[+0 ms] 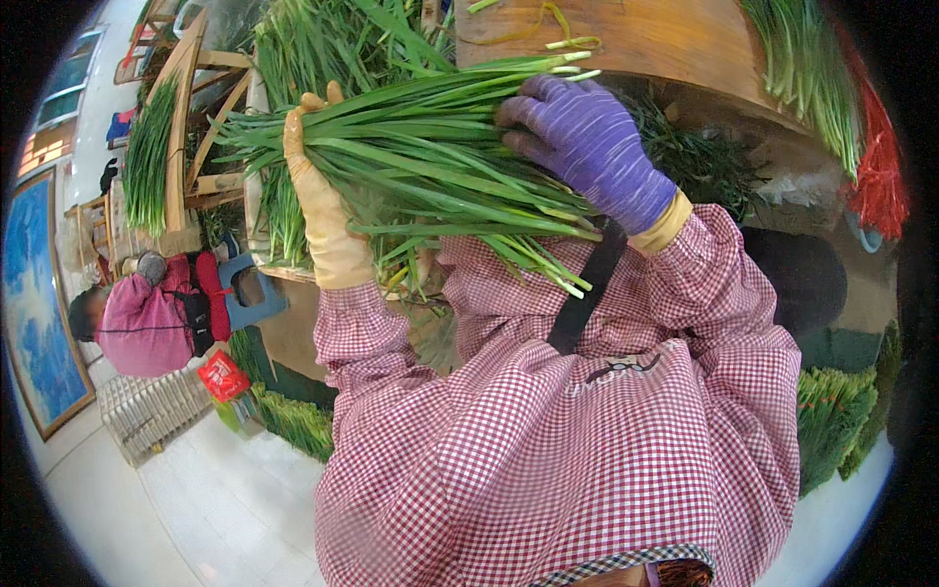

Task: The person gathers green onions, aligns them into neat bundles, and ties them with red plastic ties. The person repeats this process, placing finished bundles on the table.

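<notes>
A loose bunch of garlic chives (pixel 440 147) lies across in front of my chest, leafy tips to the left and pale stem ends to the right. My left hand (pixel 312 161), in a cream rubber glove, holds the leafy end, its fingers partly hidden behind the leaves. Over the stem side bends my right hand (pixel 587 139) in a purple knit glove, its fingers curled into the stalks. A few stems splay downward, apart from the rest, over my checked smock (pixel 557 440).
More chives (pixel 323 44) are heaped beyond my left hand. A wooden board (pixel 623 37) carries loose scraps. At right hang chives (pixel 807 81) and red ties (pixel 877 169). Another person (pixel 147 323) sits at left by a blue stool (pixel 253 293). Bundled chives (pixel 293 418) stand on the floor.
</notes>
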### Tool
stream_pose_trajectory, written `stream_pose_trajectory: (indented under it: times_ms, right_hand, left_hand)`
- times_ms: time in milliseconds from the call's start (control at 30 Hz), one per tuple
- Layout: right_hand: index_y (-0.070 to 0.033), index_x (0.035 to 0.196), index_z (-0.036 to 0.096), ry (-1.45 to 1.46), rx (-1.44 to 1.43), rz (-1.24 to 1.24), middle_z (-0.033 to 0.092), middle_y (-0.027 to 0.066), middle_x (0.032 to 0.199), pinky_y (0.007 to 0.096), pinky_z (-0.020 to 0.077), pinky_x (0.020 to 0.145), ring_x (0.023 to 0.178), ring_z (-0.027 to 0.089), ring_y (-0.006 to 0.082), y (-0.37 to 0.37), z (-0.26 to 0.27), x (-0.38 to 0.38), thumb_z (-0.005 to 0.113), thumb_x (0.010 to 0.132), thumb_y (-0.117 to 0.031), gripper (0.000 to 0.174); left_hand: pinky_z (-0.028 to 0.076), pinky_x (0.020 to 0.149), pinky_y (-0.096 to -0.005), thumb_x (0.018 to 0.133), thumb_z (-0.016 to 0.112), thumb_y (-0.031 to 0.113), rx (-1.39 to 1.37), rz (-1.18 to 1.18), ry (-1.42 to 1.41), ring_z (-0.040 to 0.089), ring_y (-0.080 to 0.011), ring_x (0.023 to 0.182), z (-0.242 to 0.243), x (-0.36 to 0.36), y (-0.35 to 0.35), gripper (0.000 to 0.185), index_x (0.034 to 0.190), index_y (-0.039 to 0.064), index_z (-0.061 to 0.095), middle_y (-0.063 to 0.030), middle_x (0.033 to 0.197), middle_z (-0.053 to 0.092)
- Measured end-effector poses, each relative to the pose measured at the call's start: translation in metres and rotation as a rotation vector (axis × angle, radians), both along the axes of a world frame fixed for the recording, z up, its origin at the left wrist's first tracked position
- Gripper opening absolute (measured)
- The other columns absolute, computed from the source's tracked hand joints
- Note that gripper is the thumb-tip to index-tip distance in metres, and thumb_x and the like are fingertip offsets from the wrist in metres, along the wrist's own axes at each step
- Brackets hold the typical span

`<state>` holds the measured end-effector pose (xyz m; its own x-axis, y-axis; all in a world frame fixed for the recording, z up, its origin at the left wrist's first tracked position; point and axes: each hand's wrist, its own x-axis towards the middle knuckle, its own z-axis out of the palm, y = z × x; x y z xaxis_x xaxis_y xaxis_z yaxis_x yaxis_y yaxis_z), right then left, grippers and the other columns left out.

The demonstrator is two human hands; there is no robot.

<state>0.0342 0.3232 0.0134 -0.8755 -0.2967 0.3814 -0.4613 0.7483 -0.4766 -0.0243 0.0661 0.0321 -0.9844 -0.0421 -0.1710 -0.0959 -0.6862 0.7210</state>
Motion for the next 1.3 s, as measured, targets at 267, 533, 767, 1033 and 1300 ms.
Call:
stream_pose_trajectory:
  times_ms: [267,533,767,1033,1300]
  right_hand:
    - [-0.007,0.108,0.065,-0.700,-1.079,-0.179,0.067,0.0024,0.086,0.0245,0.0482,0.064,0.067,0.057,0.0077,0.062,-0.027,0.041,0.063,0.091,-0.027,0.027]
    - [-0.002,0.119,0.059,-0.724,-0.434,-0.850,0.067,0.0058,0.097,0.0269,0.0475,0.069,0.075,0.060,0.0140,0.160,-0.137,0.086,0.059,0.093,-0.036,0.043]
    - [-0.003,0.105,0.069,-0.926,-0.838,-0.382,0.069,0.0076,0.094,0.0280,0.0489,0.079,0.086,0.062,0.0144,0.082,-0.045,0.068,0.066,0.087,-0.038,0.039]
    - [-0.007,0.101,0.070,-0.784,-0.764,-0.216,0.067,0.0047,0.083,0.0263,0.0481,0.071,0.075,0.059,0.0102,0.074,-0.054,0.057,0.063,0.088,-0.026,0.025]
    - [-0.008,0.127,0.058,-0.955,0.190,-0.926,0.058,0.0221,0.126,0.0443,0.0438,0.097,0.116,0.055,0.0392,0.182,-0.137,0.070,0.055,0.089,-0.050,0.056]
  left_hand:
    - [0.046,0.102,-0.0456,0.092,0.062,0.027,0.151,-0.091,-0.047,0.052,-0.0190,0.122,-0.011,-0.006,-0.011,0.018,0.104,0.014,0.064,-0.0008,0.116,0.063]
    - [0.038,0.110,-0.0478,0.097,0.055,0.028,-0.037,-0.041,0.037,0.047,-0.0209,0.127,-0.026,-0.005,-0.012,0.018,0.104,0.012,0.057,0.0021,0.113,0.062]
    - [0.036,0.111,-0.0469,0.096,0.057,0.029,-0.037,-0.040,0.069,0.047,-0.0228,0.128,-0.022,-0.002,-0.007,0.021,0.106,0.011,0.057,0.0014,0.114,0.062]
    - [0.037,0.111,-0.0463,0.096,0.057,0.027,-0.030,-0.023,0.053,0.047,-0.0222,0.128,-0.020,0.002,-0.007,0.019,0.106,0.011,0.055,0.0029,0.115,0.060]
    - [0.037,0.110,-0.0470,0.096,0.056,0.029,-0.088,0.009,0.029,0.048,-0.0225,0.126,-0.020,0.000,-0.006,0.019,0.103,0.012,0.058,0.0034,0.113,0.060]
